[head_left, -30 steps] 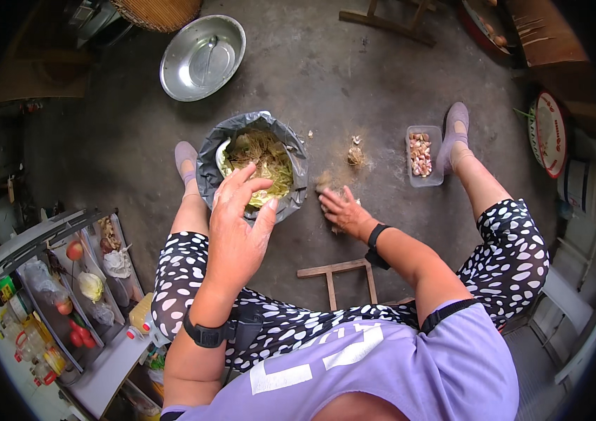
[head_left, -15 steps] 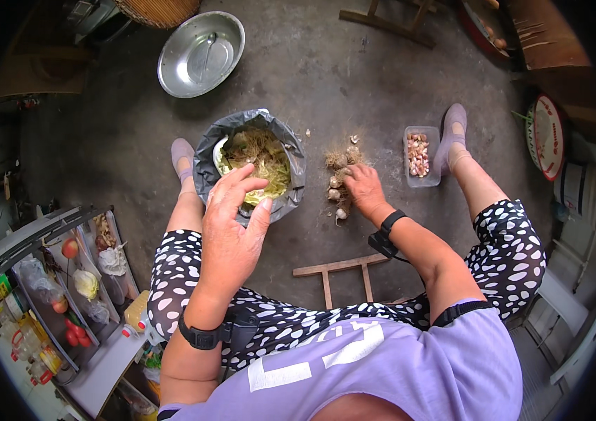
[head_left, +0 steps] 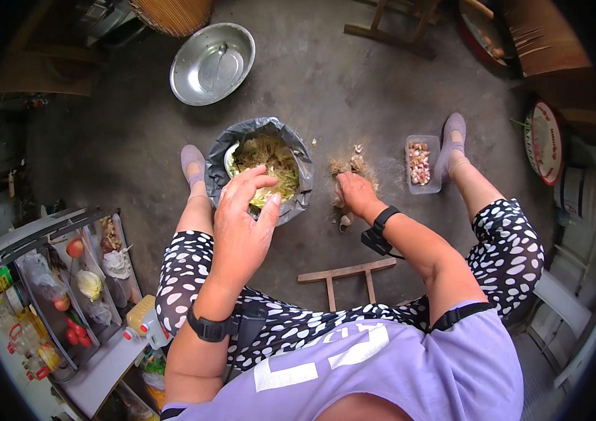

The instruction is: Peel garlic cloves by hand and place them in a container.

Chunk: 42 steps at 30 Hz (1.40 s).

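Over the front of a bin lined with a grey plastic bag hangs my left hand, its fingers apart and nothing in it. Inside the bin lie leafy scraps and stringy garlic roots. To the right, my right hand is down at a row of garlic bulbs on the floor, its fingers curled around a bulb they mostly hide. Dry roots and husks lie just beyond it. Farther right stands a clear plastic container with several pinkish garlic cloves.
A metal basin with a spoon-like utensil lies at the far left. A wooden stool frame shows before my lap. A shelf rack with vegetables and bottles stands at my left. A patterned enamel basin is at the right edge.
My right hand has come slightly nearer and left along the garlic row, fingers curling more tightly. The left hand stays open over the bin. The whole view has shifted a little.
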Available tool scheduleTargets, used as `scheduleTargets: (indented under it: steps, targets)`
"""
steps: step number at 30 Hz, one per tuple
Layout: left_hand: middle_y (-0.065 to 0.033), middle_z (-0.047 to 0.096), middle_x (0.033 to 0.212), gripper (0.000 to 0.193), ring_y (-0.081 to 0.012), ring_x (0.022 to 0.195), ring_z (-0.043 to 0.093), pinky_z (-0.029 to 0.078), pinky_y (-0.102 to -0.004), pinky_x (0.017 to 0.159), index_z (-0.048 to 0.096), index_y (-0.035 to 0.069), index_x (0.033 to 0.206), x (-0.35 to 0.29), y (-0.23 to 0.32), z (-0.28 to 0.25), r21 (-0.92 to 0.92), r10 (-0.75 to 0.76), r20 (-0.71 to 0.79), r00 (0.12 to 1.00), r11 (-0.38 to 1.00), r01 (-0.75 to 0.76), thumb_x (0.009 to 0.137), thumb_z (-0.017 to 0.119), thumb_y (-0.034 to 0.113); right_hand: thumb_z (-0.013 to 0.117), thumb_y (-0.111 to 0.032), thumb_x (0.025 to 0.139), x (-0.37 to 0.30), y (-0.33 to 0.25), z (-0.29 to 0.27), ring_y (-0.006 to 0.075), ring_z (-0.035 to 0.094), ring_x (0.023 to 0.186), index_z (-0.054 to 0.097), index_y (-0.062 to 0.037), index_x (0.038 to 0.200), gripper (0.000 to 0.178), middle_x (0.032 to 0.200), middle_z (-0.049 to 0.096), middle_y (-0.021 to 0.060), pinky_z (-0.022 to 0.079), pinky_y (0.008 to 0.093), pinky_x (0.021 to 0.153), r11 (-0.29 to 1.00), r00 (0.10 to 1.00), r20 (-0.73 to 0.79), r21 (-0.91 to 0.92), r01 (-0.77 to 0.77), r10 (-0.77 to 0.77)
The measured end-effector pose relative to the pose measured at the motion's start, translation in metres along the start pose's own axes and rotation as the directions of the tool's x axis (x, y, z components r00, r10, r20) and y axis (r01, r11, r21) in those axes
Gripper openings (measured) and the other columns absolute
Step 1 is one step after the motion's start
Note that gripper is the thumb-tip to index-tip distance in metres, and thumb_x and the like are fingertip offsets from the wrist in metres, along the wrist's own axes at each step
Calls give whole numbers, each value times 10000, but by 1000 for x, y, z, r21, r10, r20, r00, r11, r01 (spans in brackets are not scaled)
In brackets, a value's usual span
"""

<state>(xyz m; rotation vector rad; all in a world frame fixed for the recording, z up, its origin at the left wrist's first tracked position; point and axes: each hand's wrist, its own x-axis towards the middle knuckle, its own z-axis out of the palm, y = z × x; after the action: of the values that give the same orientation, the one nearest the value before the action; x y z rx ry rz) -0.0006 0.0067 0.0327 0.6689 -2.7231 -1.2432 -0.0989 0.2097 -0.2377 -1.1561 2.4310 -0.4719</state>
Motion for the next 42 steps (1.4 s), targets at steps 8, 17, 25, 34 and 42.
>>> scheduleTargets:
  steps: [8, 17, 25, 34, 42]
  targets:
    - [-53, 625, 941, 172, -127, 838, 576, 454, -244, 750, 617, 8, 990, -4, -11, 16, -356, -48, 70, 996, 932, 70, 843, 581, 90, 642, -69, 808, -8, -42, -104, 113, 567, 855, 529, 23, 1031, 267, 927, 606, 50, 475, 262, 759, 508, 969, 133, 832, -223, 207]
    - [-26, 626, 866, 255, -87, 784, 558, 451, -230, 725, 575, 43, 1100, -48, 17, 10, -653, 145, 328, 933, 749, 113, 853, 600, 104, 675, 9, 757, -77, -150, -218, 86, 574, 799, 496, 3, 980, 285, 878, 576, 18, 488, 234, 729, 517, 994, -109, 851, 91, 5]
    - [-31, 642, 802, 94, -84, 723, 570, 453, -207, 666, 635, 15, 902, -87, 27, -19, -728, 164, 47, 985, 681, -79, 812, 618, 38, 686, -38, 767, -93, -200, -237, 83, 578, 771, 542, 4, 943, 231, 843, 586, 30, 491, 230, 690, 621, 965, -201, 738, 262, -168]
    - [-48, 636, 710, 41, -100, 621, 592, 483, -234, 598, 638, -3, 794, -89, 28, -26, -338, 123, -231, 965, 920, -198, 770, 609, 13, 674, -64, 778, -67, -203, -218, 87, 575, 770, 569, 8, 974, 234, 851, 600, 36, 487, 239, 684, 478, 956, -199, 832, 281, -216]
    - [-52, 620, 676, 63, -111, 593, 584, 479, -256, 553, 604, 8, 690, -72, 22, -41, 140, 169, -346, 923, 982, -128, 742, 629, 33, 675, -123, 772, -29, -212, -211, 198, 604, 741, 582, -19, 960, 234, 810, 609, 117, 477, 304, 675, 697, 881, -288, 539, 473, -375]
